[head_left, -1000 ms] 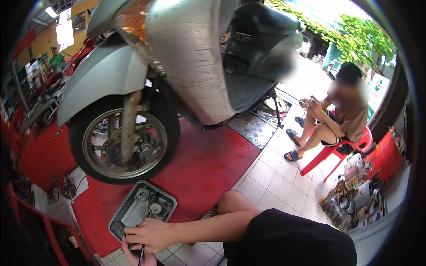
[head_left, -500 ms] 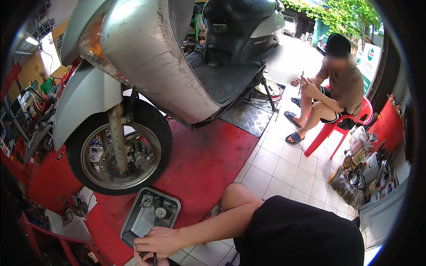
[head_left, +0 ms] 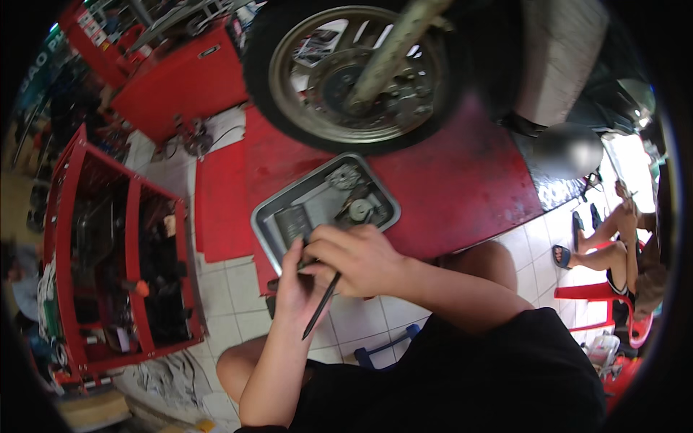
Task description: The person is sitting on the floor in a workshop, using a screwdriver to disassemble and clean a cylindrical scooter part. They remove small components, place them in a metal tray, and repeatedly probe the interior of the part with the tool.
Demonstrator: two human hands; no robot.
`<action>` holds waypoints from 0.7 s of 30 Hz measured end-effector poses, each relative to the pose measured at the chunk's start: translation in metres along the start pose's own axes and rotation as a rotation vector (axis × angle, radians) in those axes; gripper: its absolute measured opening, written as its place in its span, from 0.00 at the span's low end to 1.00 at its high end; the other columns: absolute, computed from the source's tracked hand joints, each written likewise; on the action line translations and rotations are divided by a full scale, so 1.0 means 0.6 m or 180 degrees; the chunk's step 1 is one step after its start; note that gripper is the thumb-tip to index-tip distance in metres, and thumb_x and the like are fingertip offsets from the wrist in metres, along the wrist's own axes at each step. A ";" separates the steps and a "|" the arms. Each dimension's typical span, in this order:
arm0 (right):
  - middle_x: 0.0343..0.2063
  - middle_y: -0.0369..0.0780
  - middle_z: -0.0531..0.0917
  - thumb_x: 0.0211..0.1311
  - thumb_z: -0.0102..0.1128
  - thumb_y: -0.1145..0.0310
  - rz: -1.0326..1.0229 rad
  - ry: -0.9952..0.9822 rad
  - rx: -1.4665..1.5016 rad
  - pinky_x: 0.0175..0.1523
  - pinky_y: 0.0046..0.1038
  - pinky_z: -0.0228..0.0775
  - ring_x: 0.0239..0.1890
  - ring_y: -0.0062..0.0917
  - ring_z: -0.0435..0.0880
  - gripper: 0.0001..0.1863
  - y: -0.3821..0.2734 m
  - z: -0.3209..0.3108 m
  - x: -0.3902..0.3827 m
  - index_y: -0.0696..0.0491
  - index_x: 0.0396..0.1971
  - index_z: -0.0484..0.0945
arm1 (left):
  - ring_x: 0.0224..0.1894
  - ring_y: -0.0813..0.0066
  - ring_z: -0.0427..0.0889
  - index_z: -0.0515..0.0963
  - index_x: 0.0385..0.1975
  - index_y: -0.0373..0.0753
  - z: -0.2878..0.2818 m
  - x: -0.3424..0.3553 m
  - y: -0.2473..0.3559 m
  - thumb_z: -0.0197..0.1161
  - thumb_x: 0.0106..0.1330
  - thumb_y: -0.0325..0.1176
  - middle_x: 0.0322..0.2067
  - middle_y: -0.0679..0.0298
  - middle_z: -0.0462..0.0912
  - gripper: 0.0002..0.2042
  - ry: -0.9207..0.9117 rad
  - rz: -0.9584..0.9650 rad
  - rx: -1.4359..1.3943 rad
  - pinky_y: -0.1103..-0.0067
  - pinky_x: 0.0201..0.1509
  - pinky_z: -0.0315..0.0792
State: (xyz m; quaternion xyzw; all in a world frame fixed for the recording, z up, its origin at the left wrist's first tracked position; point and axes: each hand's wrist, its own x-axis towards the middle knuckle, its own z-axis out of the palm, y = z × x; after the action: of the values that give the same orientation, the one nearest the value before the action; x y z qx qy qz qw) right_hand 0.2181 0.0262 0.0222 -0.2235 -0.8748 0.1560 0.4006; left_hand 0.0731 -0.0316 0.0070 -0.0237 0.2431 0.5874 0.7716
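Close together, my two hands meet over the near edge of a grey metal tray (head_left: 261, 213). My right hand (head_left: 361, 261) is closed around a thin black rod (head_left: 321, 307), which slants down past my left wrist. Fingers bent, my left hand (head_left: 294, 292) is closed against the right one; what sits between its fingertips is mostly hidden. A dark grey flat block (head_left: 291, 222) shows just beyond my fingertips, inside the tray. Farther in lie a round metal part (head_left: 343, 177) and a part with a pale disc (head_left: 359, 210).
Beneath the tray is a red platform (head_left: 462, 180) carrying a scooter's front wheel (head_left: 346, 137). At left stands a red metal rack (head_left: 133, 252). A low blue stool (head_left: 386, 350) is near my knees. A person sits on a red chair (head_left: 592, 292) at right.
My view has swung down and left, so the tray and hands now appear nearer the middle. Both hands remain together by the tray, and the black rod shows more fully.
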 end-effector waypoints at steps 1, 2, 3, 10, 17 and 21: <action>0.35 0.38 0.75 0.58 0.66 0.61 0.0010 -0.0035 0.0031 0.25 0.32 0.71 0.23 0.33 0.81 0.13 -0.002 -0.006 0.002 0.53 0.35 0.75 | 0.41 0.81 0.81 0.75 0.43 0.41 0.020 -0.006 -0.003 0.62 0.70 0.43 0.39 0.68 0.80 0.13 -0.0024 0.0060 0.0157 0.83 0.48 0.77; 0.35 0.38 0.75 0.58 0.66 0.62 0.0065 -0.0093 0.0006 0.26 0.32 0.71 0.23 0.33 0.81 0.12 0.001 -0.012 -0.001 0.53 0.35 0.75 | 0.41 0.81 0.81 0.75 0.42 0.41 0.029 -0.003 -0.007 0.62 0.70 0.43 0.38 0.68 0.80 0.12 -0.0068 0.0051 0.0287 0.82 0.49 0.77; 0.33 0.38 0.75 0.57 0.67 0.62 0.0117 -0.0089 0.0068 0.26 0.32 0.71 0.22 0.34 0.80 0.13 0.001 -0.014 -0.003 0.54 0.34 0.75 | 0.41 0.82 0.80 0.75 0.41 0.41 0.033 -0.003 -0.009 0.62 0.70 0.42 0.37 0.69 0.81 0.11 -0.0043 -0.0006 0.0284 0.82 0.49 0.76; 0.30 0.37 0.74 0.56 0.69 0.60 0.0260 -0.0156 0.0240 0.26 0.32 0.70 0.22 0.33 0.79 0.14 0.003 -0.015 0.003 0.54 0.31 0.76 | 0.49 0.70 0.78 0.73 0.49 0.35 -0.010 0.009 -0.012 0.62 0.69 0.47 0.42 0.60 0.78 0.20 0.0005 0.0021 0.0347 0.71 0.55 0.75; 0.30 0.37 0.76 0.51 0.73 0.64 0.0262 -0.0133 0.0307 0.27 0.29 0.70 0.23 0.31 0.78 0.15 0.005 -0.017 -0.005 0.54 0.33 0.77 | 0.50 0.68 0.78 0.70 0.52 0.34 0.007 0.005 -0.011 0.62 0.69 0.45 0.46 0.56 0.76 0.22 -0.0232 -0.0064 0.0319 0.69 0.55 0.76; 0.30 0.38 0.77 0.49 0.74 0.69 0.0855 -0.0016 0.0921 0.31 0.26 0.70 0.25 0.26 0.77 0.16 -0.010 -0.038 0.008 0.56 0.37 0.78 | 0.46 0.67 0.79 0.70 0.51 0.34 0.008 0.008 -0.011 0.62 0.69 0.44 0.43 0.57 0.78 0.21 -0.0103 0.0064 0.0248 0.70 0.55 0.76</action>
State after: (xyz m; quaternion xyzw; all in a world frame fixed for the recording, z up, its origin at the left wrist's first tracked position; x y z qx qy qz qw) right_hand 0.2315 0.0260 0.0425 -0.2779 -0.8066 0.3327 0.4019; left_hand 0.0818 -0.0278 0.0076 0.0183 0.2535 0.5855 0.7698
